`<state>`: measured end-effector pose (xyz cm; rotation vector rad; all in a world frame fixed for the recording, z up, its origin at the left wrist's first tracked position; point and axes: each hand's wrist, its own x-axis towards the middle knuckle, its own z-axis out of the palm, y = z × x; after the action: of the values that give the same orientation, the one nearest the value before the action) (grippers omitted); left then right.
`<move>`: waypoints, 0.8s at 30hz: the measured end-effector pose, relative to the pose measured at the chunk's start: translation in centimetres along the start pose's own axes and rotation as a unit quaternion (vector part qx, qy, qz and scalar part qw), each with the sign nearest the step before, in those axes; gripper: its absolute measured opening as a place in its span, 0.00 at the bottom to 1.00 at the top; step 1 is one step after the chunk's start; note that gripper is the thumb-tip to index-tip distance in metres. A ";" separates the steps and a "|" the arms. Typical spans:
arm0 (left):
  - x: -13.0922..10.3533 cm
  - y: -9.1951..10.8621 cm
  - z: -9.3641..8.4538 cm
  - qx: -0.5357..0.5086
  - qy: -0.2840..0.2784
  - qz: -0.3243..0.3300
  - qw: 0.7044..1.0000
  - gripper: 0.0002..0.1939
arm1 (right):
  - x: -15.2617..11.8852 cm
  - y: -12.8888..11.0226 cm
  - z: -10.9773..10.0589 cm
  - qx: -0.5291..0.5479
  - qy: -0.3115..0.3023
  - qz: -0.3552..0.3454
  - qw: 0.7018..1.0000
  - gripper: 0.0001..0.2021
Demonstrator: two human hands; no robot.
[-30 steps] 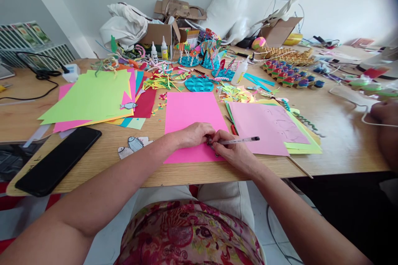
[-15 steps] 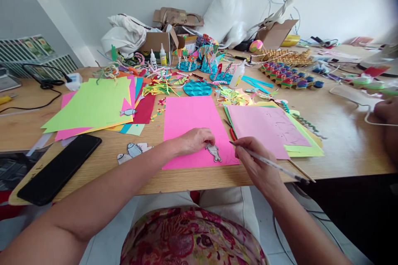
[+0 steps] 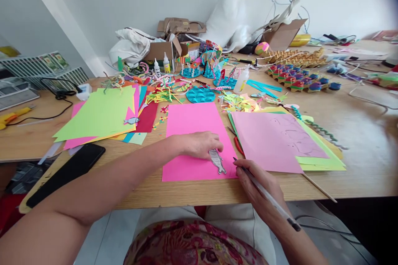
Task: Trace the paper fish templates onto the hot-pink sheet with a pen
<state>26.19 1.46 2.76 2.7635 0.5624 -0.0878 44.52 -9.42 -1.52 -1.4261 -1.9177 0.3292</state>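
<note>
A grey paper fish cutout (image 3: 218,163) lies on the bright pink sheet (image 3: 190,122), its tail toward the table's front edge. My left hand (image 3: 203,145) rests over the sheet with bent fingers gripping the head end of the fish, which they partly cover. My right hand (image 3: 258,182) is closed around a pen (image 3: 270,199), its tip by the sheet's right edge. Faint pencil-like lines show on the pink near the lower right corner. Red-handled scissors (image 3: 238,145) lie between this sheet and a pale pink sheet (image 3: 264,140) bearing drawn outlines.
Left are stacked coloured sheets (image 3: 93,112) with a small blue fish cutout (image 3: 132,120), and a black phone (image 3: 66,174). Paper scraps (image 3: 239,101), glue bottles (image 3: 241,79), blue crafted pieces (image 3: 200,94) and painted egg-carton pieces (image 3: 303,78) stand farther back. A wooden stick (image 3: 320,188) projects at right.
The view has shifted. My left hand still grips the fish, which now lies straighter. My forearm covers the loose cutouts at left. Another person's hand at far right is out of view.
</note>
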 end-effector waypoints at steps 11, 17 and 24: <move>1.8 0.9 -1.1 0.102 -0.099 0.011 0.990 0.06 | -0.4 0.8 0.4 -0.014 -0.003 -0.018 1.000 0.09; -1.8 0.7 -3.5 0.046 0.012 -0.027 0.999 0.17 | -0.4 0.8 0.5 -0.006 0.011 -0.023 1.000 0.08; -9.4 0.4 -5.4 0.022 -0.006 -0.136 0.990 0.17 | -0.4 0.9 0.5 -0.014 0.014 -0.029 0.999 0.08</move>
<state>17.65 -0.68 9.20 2.7080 0.9414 -0.1813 44.91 -9.39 -2.54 -1.3820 -1.9437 0.2550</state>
